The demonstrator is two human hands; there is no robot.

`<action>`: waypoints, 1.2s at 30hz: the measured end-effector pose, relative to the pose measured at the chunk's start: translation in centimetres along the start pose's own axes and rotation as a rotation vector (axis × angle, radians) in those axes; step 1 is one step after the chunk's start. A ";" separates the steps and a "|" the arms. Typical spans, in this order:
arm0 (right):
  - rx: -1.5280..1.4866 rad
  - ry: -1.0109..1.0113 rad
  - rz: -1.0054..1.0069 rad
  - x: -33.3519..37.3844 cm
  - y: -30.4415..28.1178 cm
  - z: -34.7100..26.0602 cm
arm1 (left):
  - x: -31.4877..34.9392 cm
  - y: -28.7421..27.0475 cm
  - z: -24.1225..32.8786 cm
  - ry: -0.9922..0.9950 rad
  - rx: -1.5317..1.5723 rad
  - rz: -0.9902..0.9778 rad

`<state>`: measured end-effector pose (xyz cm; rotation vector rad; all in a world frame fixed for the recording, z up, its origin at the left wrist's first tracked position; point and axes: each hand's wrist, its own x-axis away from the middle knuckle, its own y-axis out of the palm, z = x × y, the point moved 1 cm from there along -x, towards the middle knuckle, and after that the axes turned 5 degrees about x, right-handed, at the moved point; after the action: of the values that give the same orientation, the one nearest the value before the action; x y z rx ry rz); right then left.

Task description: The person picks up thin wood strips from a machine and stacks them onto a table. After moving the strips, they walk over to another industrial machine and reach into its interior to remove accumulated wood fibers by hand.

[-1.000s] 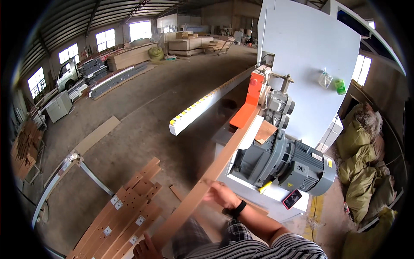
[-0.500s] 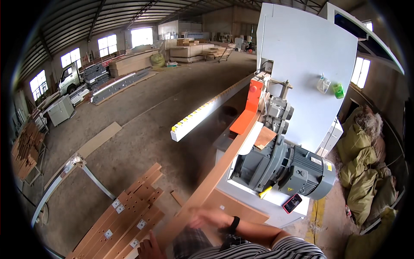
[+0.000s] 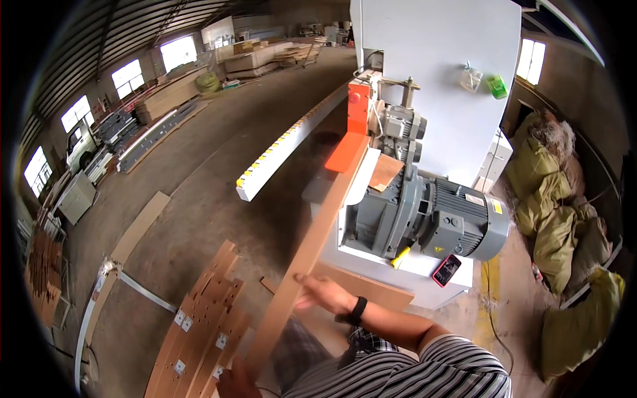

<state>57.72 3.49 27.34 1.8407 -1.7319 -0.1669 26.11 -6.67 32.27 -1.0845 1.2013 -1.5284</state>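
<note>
Across the space between the person's two hands runs a long, narrow, flat brown wood-like board (image 3: 312, 242), slanting from the lower edge of the view up to a bent bright-orange metal plate (image 3: 348, 154). It looks stiff and smooth-faced, probably weighty at full length and awkward to swing; its edges and faces seem sturdy rather than fragile. A good hold would be at the near end, with a second one along the side edge to keep it level.

Right where the edge can be pinched, the right hand (image 3: 325, 296) is nearly closed, fingers bent about the board's right side, though slightly blurred. The left hand (image 3: 237, 381), dark and low, touches the near end at its left edge; how tightly it closes I cannot tell.

Left of the board lies a pile of brown drilled boards with white labels (image 3: 202, 312). Beyond the right hand sit a red-edged phone (image 3: 446, 270) and a large grey ribbed motor (image 3: 458, 219), with a tall white machine cabinet (image 3: 438, 86) behind. Farther out, a white rail with yellow rollers (image 3: 249, 191) stretches on the left; bulging yellow-green sacks (image 3: 557, 232) slump at right.
</note>
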 end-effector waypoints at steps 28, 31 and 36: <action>-0.108 -0.087 -0.436 -5.2 0.4 1.3 | 3.1 4.6 -10.2 -0.057 1.047 -0.903; -0.066 -0.083 -0.451 -4.7 0.6 0.6 | 2.7 4.5 -11.6 -0.197 1.074 -0.944; -0.114 -0.179 -0.504 -3.1 1.0 -1.4 | 1.6 3.1 -10.8 -0.090 1.144 -0.967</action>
<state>57.08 6.95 28.00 2.1942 -1.2996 -0.6333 15.65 -6.40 27.76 -0.8703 -0.4676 -2.3328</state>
